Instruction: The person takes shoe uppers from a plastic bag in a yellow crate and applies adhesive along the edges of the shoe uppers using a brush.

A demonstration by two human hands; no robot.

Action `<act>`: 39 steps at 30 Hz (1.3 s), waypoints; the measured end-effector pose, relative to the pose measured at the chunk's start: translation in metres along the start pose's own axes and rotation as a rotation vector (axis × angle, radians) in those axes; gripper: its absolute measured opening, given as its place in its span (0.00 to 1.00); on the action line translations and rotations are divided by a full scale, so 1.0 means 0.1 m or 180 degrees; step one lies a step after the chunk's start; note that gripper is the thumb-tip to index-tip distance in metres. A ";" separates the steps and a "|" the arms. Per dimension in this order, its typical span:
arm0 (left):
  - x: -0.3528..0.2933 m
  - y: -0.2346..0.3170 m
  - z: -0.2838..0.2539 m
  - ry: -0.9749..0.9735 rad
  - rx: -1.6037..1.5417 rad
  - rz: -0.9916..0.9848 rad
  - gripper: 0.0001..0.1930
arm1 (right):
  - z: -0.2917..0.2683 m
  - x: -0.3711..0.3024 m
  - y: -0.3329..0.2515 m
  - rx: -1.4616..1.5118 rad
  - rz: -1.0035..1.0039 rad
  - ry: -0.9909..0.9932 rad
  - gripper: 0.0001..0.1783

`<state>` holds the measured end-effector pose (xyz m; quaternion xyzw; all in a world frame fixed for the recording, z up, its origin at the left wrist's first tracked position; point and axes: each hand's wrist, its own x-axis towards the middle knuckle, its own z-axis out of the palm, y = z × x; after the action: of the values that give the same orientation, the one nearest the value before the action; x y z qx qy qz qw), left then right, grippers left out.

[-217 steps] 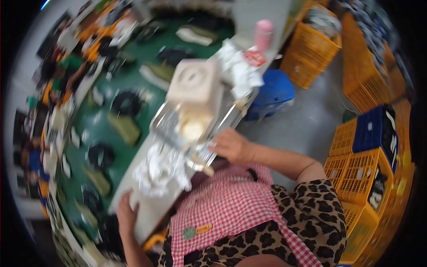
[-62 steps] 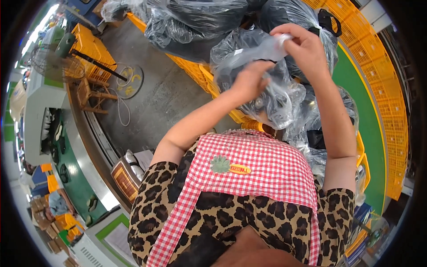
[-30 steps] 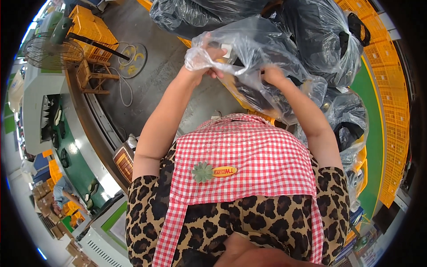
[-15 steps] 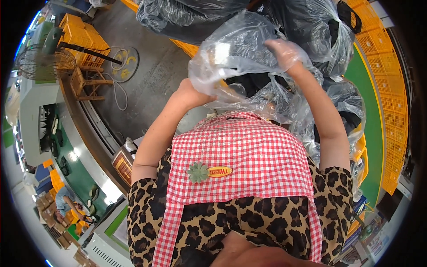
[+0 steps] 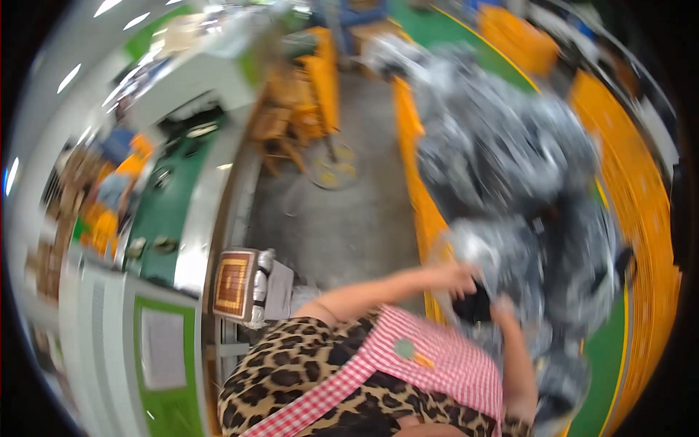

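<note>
A clear plastic bag (image 5: 477, 251) with dark contents lies in front of me on the right, at the near end of a heap of filled bags. My left hand (image 5: 450, 278) reaches across my body to the bag's near side, beside a black item (image 5: 475, 303) that shows there. On the other side of that black item is my right hand (image 5: 502, 312), low and close to the bag. Motion smears the fingers of both hands, so their grip is unclear. What kind of thing the black item is cannot be made out.
More filled clear bags (image 5: 502, 138) are heaped beyond, beside an orange crate edge (image 5: 409, 138). Orange crates (image 5: 626, 218) line the right side. On the left runs a green conveyor (image 5: 164, 211) with shoes. A cushioned seat (image 5: 237, 284) and wooden stool (image 5: 275, 135) stand nearer the aisle.
My view has swung left, so the bags now sit further right. Both hands have come down from the raised, spread-out bag and closer together near the black item.
</note>
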<state>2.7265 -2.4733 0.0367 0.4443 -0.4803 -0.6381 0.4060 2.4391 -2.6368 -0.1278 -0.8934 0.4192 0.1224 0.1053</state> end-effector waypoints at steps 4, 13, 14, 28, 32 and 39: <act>-0.21 0.06 0.18 0.0005 -0.0063 -0.0177 0.21 | 0.11 0.02 0.06 -0.0020 -0.0152 -0.0467 0.15; 0.64 -0.74 0.24 -0.0110 -0.0617 -0.0876 0.22 | -0.38 -0.01 0.00 0.1992 -0.0422 -0.1395 0.25; 0.83 -1.04 0.17 -0.0069 -0.0537 -0.1252 0.25 | -0.42 -0.04 -0.06 0.2094 -0.0337 -0.1305 0.22; 0.66 -1.04 0.87 0.1530 -0.0325 -0.1736 0.51 | -0.27 -0.38 -0.57 0.0663 -0.0580 0.0389 0.07; 0.76 -1.28 0.82 0.1440 -0.0654 -0.1777 0.43 | -0.54 -0.60 -0.69 0.1023 -0.0742 0.0898 0.08; 0.72 -1.00 0.84 0.1395 -0.0985 -0.1558 0.31 | -1.24 -0.81 -0.21 0.1691 -0.0791 0.1457 0.07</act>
<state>2.6175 -2.4993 -0.0609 0.6056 -0.1590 -0.6711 0.3971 2.4216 -2.6005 0.0162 -0.8832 0.3374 -0.2073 0.2512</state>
